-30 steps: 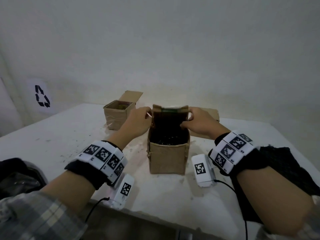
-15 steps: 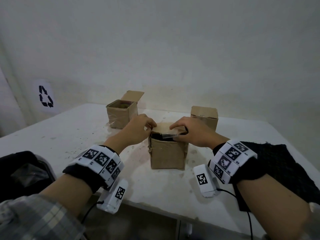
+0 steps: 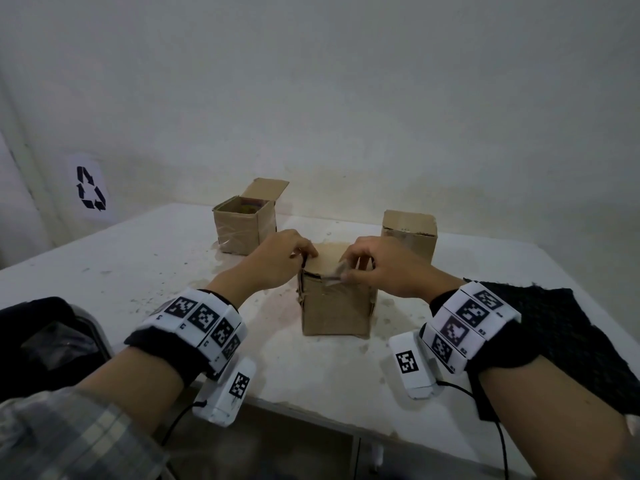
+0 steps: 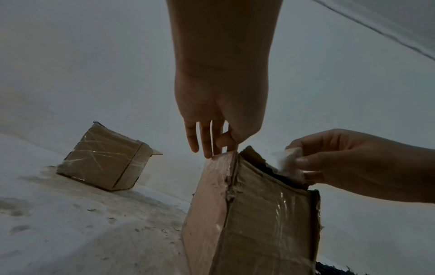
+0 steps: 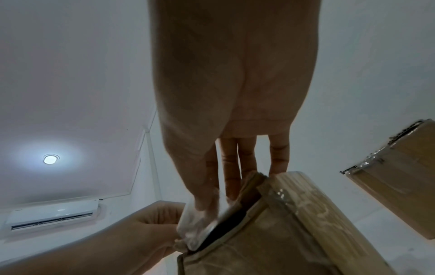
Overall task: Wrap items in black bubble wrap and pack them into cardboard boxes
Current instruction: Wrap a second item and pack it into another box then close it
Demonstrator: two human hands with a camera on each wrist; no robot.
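The white counter [image 3: 104,278] carried three cardboard boxes, and a sheet of black bubble wrap [image 3: 554,334] lay spread at its right edge, within reach, presumably for the next item. The open box [image 3: 242,223] stood at the far left with its flap up, a closed box [image 3: 410,228] sat behind the right hand, and the middle box [image 3: 334,306] stood nearest the person, between both wrists. Through the narrow gap under its lid something dark showed, likely the wrapped item already packed inside, though that could not be told for certain. The left hand [image 3: 277,261] rested its straight fingers on the box's top left edge, thumb against them, apparently to steady the box and hold the lid down. The right hand [image 3: 377,268] was closed in a pinching grip on a tuck flap [image 3: 334,271] at the front edge, its surface glossy with tape, seemingly ready to push it into the slot and finish closing the box.
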